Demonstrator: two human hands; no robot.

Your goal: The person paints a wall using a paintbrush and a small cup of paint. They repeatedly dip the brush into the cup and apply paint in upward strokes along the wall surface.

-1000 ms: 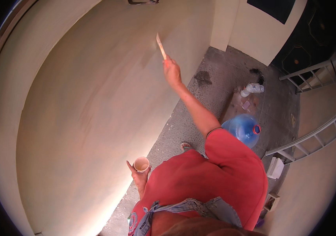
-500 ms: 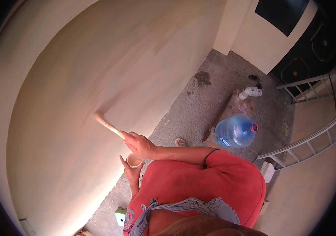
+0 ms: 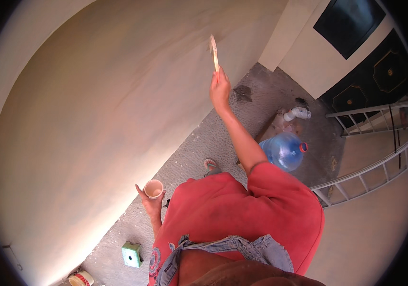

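Observation:
In my right hand (image 3: 220, 91) is a paintbrush (image 3: 215, 53), its pale handle in my closed fingers. My arm stretches far forward, and the bristle end is up against or very near the beige wall (image 3: 89, 114); I cannot tell if it touches. Darker streaks run over the wall's upper part beside the brush. My left hand (image 3: 152, 205) grips a small cup (image 3: 154, 188) from below, low by my body and close to the wall's foot. Something pinkish-beige coats the cup's inside.
A large blue water bottle (image 3: 284, 151) with a red cap stands ahead right, a white container (image 3: 297, 113) beyond it. An aluminium ladder (image 3: 364, 177) is at the right. A green stool (image 3: 131, 254) and a white-and-red bucket (image 3: 81, 278) sit at lower left. Dark doors (image 3: 373, 78) lie far right.
My right hand has swung forward and away along the wall with the paintbrush, from near the cup to the wall's far part. The cup has shifted slightly left in view.

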